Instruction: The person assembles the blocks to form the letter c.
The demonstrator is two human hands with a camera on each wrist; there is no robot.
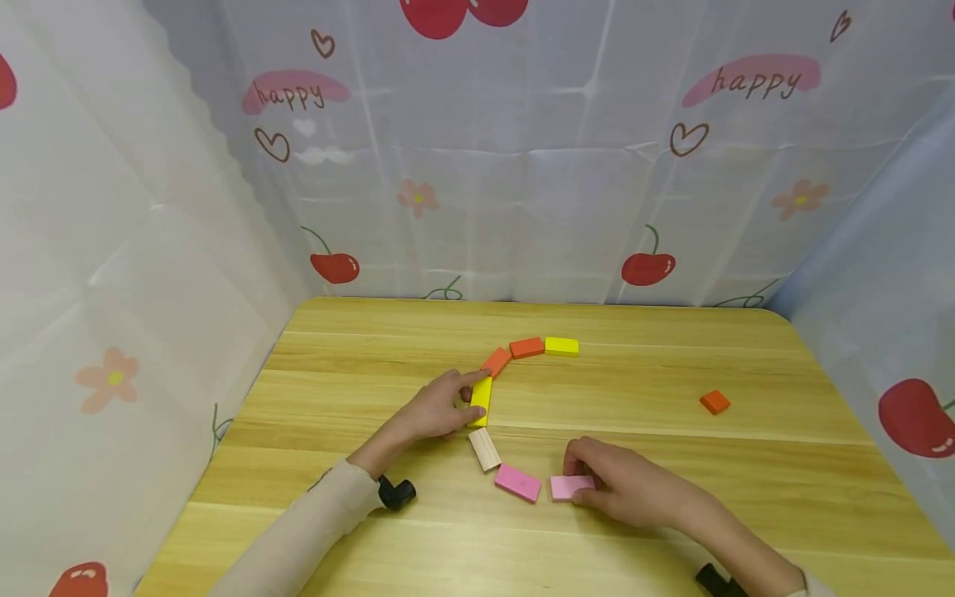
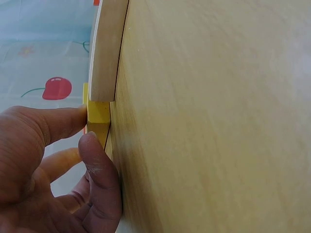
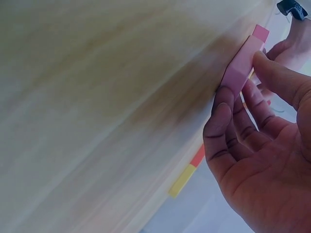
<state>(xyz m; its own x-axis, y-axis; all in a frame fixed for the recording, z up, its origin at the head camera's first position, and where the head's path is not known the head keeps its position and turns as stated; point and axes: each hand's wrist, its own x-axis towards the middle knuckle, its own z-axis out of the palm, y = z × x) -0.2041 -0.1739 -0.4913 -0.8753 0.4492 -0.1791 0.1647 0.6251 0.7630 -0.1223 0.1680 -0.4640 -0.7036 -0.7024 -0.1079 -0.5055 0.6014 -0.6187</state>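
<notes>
Several flat rectangular blocks form a curved line on the wooden table. My left hand (image 1: pixel 436 406) pinches a yellow block (image 1: pixel 482 395) in that line, thumb at its near end and index finger toward its far end. Just past the index fingertip is an orange block (image 1: pixel 497 361). A plain wood block (image 1: pixel 485 450) stands close to the thumb end. My right hand (image 1: pixel 634 485) holds a light pink block (image 1: pixel 564 489) between thumb and fingers at its right part. To its left, across a small gap, lies a darker pink block (image 1: pixel 518 483).
Farther along the curve are another orange block (image 1: pixel 526 347) and a second yellow block (image 1: pixel 562 347). A lone orange block (image 1: pixel 715 402) lies at the right of the table (image 1: pixel 783 497). A printed curtain (image 1: pixel 522 224) rises behind the table's back edge.
</notes>
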